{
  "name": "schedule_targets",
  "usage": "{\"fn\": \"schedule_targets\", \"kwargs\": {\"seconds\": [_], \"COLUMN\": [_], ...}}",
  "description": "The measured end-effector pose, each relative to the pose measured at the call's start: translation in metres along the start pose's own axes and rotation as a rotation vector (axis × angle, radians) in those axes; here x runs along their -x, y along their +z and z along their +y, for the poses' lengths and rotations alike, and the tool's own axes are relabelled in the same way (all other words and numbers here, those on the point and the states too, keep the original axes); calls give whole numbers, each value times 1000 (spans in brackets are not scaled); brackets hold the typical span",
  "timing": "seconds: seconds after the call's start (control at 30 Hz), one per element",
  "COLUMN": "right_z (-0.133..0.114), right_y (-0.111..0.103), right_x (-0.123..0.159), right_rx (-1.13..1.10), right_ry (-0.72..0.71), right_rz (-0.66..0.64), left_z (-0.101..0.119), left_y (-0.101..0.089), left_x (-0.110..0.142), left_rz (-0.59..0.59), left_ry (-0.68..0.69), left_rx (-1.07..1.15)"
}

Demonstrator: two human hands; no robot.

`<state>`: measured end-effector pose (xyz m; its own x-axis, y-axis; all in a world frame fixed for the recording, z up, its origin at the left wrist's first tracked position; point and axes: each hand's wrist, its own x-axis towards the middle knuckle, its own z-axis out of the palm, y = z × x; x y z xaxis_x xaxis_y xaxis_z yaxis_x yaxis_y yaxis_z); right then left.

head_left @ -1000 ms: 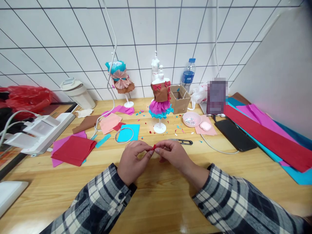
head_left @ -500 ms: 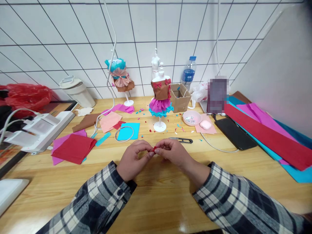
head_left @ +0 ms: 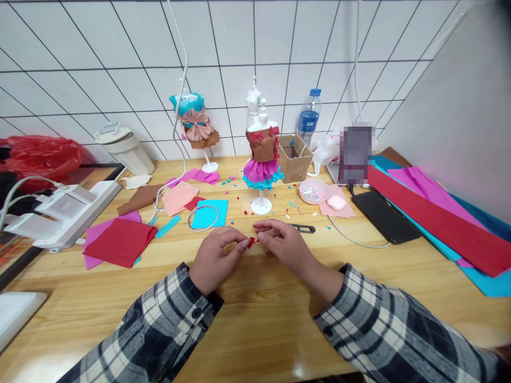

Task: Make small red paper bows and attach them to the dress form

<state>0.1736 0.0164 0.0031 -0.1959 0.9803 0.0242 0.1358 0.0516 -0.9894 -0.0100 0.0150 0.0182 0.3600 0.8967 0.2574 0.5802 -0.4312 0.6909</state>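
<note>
My left hand (head_left: pixel 219 255) pinches a small red paper bow (head_left: pixel 251 243) between thumb and forefinger, low over the table. A thin red strip (head_left: pixel 256 241) runs from the bow to my right hand (head_left: pixel 285 244), whose thumb and fingers close on its end. Beyond my hands stands a small white dress form in a paper dress (head_left: pixel 262 146), with a brown bodice bearing red bows and a magenta and turquoise ruffled skirt. Thread snips (head_left: pixel 304 229) lie just behind my right hand, partly covered by it.
Red paper (head_left: pixel 120 243), turquoise paper (head_left: pixel 215 213) and a metal ring (head_left: pixel 191 219) lie left. A pink bowl (head_left: pixel 305 198), black phone (head_left: pixel 386 217), cardboard box (head_left: pixel 297 169) and long paper strips (head_left: pixel 439 221) are right. A second dressed form (head_left: pixel 197 130) stands behind.
My hands have moved slightly apart. The red bow now shows more clearly at my left fingertips, with the thin strip stretched toward the right hand.
</note>
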Motion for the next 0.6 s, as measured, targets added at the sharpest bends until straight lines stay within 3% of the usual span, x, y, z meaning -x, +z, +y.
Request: {"fn": "schedule_targets", "kwargs": {"seconds": [0.13,0.2,0.6], "right_z": [-2,-2,1], "right_y": [-8,-9,-11], "right_x": [-3,-3,-4], "right_rx": [241,319,458], "right_ry": [-295,-366,-328], "right_rz": [-23,-35,-132], "left_z": [2,2,5], "left_y": [-1,-2,-5], "left_x": [0,0,1], "left_rz": [-31,-44,-49], "left_ry": [67,83,108], "left_rx": [-90,-135,-333]}}
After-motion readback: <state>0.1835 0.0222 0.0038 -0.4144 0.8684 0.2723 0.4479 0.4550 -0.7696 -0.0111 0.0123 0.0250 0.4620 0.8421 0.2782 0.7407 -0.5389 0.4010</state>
